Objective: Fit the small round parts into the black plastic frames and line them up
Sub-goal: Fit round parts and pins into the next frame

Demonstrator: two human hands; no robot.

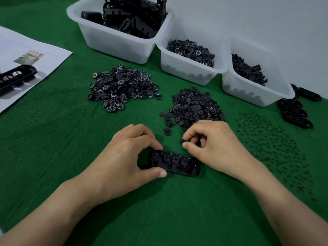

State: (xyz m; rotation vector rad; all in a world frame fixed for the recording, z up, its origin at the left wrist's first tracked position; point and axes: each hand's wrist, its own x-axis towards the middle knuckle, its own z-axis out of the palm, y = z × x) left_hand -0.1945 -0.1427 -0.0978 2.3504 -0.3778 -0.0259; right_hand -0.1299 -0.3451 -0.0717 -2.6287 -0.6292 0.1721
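Note:
A black plastic frame (174, 162) lies on the green mat in front of me, with several round parts seated in a row inside it. My left hand (127, 157) grips the frame's left end between thumb and fingers. My right hand (213, 146) hovers just above the frame's right end, pinching a small round part (182, 140) between thumb and fingertips. A heap of plain round parts (193, 107) sits just beyond my right hand. A heap of numbered wheels (122, 86) lies to the left of it.
Three translucent bins stand at the back: frames (115, 38), numbered wheels (188, 70), plain parts (255, 89). Tiny black pins (273, 144) are scattered at right. Finished frames (296, 112) line up at far right. A printed sheet (26, 50) lies at left.

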